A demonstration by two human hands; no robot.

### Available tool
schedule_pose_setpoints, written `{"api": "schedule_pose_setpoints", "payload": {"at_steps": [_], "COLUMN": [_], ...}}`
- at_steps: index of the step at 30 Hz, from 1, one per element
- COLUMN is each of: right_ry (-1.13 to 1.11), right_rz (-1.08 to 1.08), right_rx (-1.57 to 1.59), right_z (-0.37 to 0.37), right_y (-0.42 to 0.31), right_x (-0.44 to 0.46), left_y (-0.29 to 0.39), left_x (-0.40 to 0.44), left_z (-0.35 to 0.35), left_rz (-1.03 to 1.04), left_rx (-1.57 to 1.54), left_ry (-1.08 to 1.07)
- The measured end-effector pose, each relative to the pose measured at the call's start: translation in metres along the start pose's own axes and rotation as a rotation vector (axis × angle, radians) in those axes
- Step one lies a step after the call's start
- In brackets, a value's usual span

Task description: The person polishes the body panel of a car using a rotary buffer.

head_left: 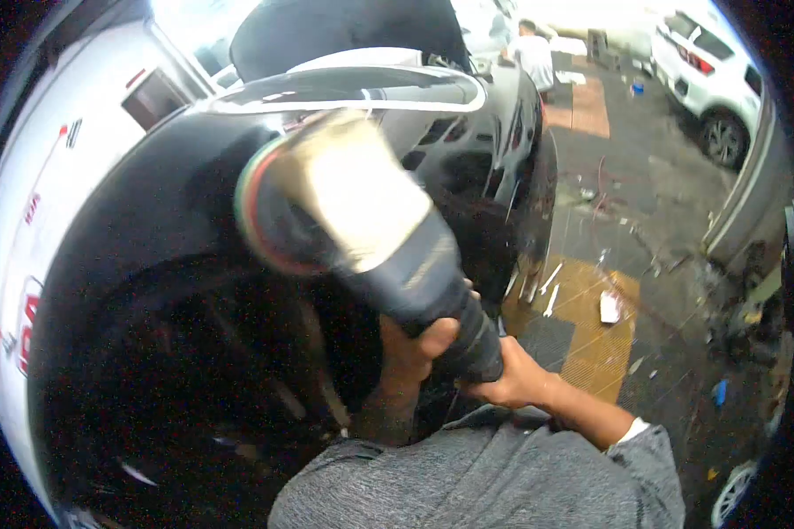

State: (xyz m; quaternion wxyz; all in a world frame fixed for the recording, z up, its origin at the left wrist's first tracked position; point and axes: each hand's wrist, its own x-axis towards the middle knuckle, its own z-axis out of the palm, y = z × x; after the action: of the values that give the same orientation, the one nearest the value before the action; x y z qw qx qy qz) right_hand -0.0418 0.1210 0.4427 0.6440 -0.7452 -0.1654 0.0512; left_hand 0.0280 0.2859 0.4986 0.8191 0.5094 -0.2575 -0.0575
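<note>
A power polisher [370, 203] with a black handle and a pale, shiny head crosses the middle of the view, slightly blurred. Its round pad [269, 212], edged in red and green, faces the glossy black car body [176, 194]; whether it touches the surface I cannot tell. My left hand [419, 348] is wrapped round the black body of the tool, thumb showing. Further back, my right hand [512, 377] grips the rear end of the handle. Masking tape [326, 105] runs in a pale line around the car's rear glass.
A person [534, 62] in a light shirt is beyond the black car. A white car [710, 70] stands at the upper right. Tools [551, 289] and a white item [610, 306] lie on yellow floor grating [595, 353]. A red hose [602, 185] crosses the floor.
</note>
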Motion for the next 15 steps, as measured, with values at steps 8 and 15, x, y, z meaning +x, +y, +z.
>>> {"api": "schedule_pose_setpoints", "payload": {"at_steps": [8, 15], "right_ry": [-0.356, -0.383], "right_rz": [-0.211, 0.033], "right_rx": [0.405, 0.648], "right_z": [0.016, 0.027], "right_y": [0.004, 0.045], "right_x": [0.013, -0.021], "left_y": [0.035, -0.003], "left_x": [-0.023, -0.027], "left_z": [0.022, 0.025], "left_rz": [0.087, -0.142], "left_rx": [-0.049, 0.129], "left_ry": [0.225, 0.213]}}
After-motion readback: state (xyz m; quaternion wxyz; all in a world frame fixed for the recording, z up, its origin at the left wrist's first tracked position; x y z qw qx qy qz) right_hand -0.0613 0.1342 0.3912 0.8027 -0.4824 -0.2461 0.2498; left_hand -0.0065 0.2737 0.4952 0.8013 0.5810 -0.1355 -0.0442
